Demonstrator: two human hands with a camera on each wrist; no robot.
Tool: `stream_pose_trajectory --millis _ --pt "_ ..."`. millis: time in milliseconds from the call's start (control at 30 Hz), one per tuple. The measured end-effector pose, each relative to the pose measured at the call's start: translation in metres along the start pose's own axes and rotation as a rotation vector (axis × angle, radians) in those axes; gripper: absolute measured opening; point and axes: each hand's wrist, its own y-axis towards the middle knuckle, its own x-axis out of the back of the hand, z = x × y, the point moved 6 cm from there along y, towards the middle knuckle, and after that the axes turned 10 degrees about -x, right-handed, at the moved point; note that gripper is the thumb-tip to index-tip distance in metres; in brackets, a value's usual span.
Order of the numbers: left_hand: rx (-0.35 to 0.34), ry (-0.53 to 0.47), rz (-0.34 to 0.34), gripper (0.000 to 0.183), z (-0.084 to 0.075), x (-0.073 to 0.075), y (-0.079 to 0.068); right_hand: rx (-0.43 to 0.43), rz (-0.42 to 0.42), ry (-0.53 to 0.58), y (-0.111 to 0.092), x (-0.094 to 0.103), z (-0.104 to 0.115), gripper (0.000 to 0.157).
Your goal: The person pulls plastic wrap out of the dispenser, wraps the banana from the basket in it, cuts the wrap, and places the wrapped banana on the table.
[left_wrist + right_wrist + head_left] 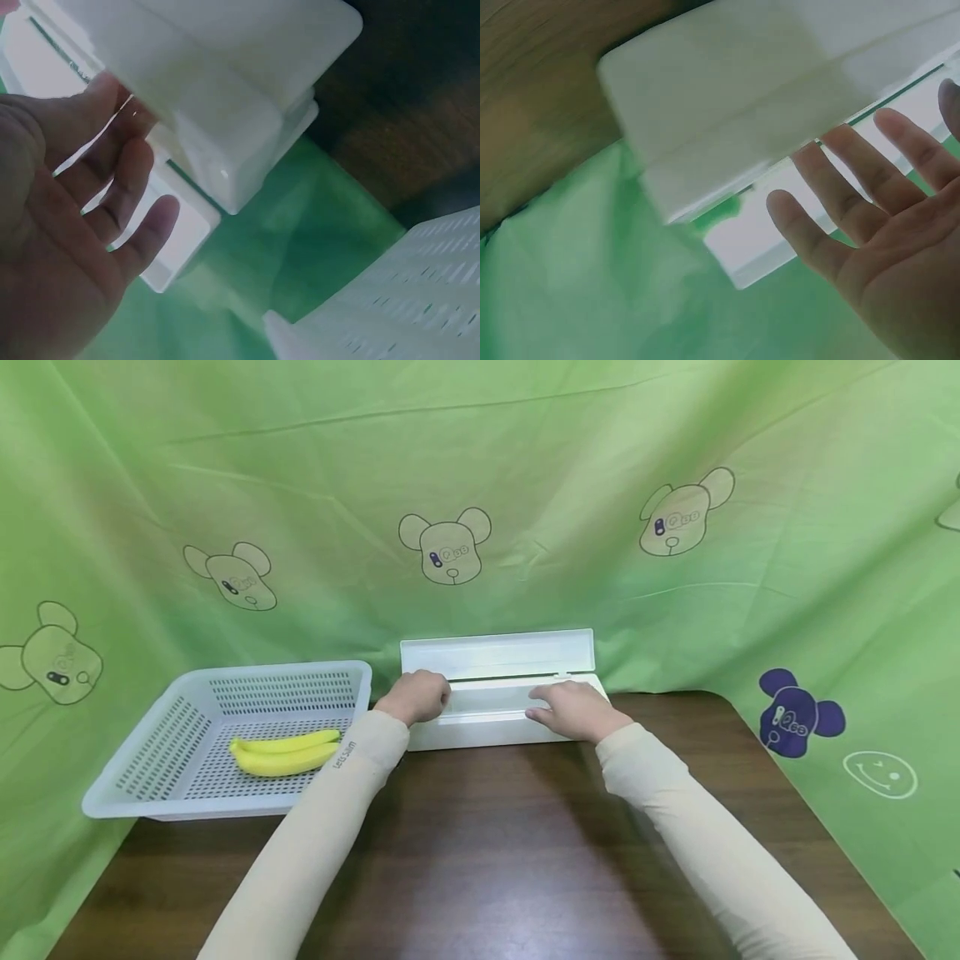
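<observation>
A long white box [491, 733] lies on the table with its hinged lid [498, 653] raised at the back. At the box's left end is my left hand [420, 695], its fingers loosely bent; in the left wrist view the fingertips [159, 221] show in front of the lid, beside the box wall. My right hand [576, 708] is over the box's right end, thumb and forefinger spread apart. The right wrist view has its fingers [840, 180] nearly straight, tips right at the box's edge. Neither hand appears to grip anything.
To the left stands a white perforated basket [217, 808] with yellow bananas [285, 762] inside, close to my left forearm. The dark wooden table [495, 860] stretches in front of the box. A green printed curtain [540, 460] hangs right behind and at both sides.
</observation>
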Motion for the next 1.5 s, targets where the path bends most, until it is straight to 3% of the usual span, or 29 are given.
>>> stream_pose_trajectory --millis 267,500,667,833,1000,1167,1267,1500 --pt "0.058 0.036 -0.051 0.029 0.015 -0.002 0.002 -0.009 0.020 0.079 0.028 -0.006 0.028 0.043" --pt "0.043 0.006 -0.072 0.026 0.019 -0.007 0.003 -0.060 -0.004 0.039 0.046 -0.011 0.022 0.033" --pt "0.045 -0.005 -0.083 0.024 0.019 -0.009 0.003 -0.049 0.028 0.001 0.046 -0.013 0.012 0.003" --pt "0.037 0.009 -0.094 0.022 0.020 -0.011 0.003 -0.049 0.046 -0.074 0.044 -0.014 -0.004 0.025" --pt "0.007 0.000 -0.090 0.020 0.021 -0.014 0.003 -0.065 0.052 -0.184 0.039 -0.011 -0.025 0.029" --pt "-0.028 -0.005 -0.039 0.025 0.020 -0.016 0.001 -0.071 0.042 -0.207 0.034 -0.007 -0.039 0.028" --pt "-0.055 0.052 -0.009 0.027 0.018 -0.017 0.001 -0.062 0.017 -0.196 0.031 -0.005 -0.044 0.027" --pt "-0.124 0.320 0.043 0.021 0.004 -0.018 -0.003 -0.055 -0.052 -0.160 0.030 -0.007 -0.054 0.025"
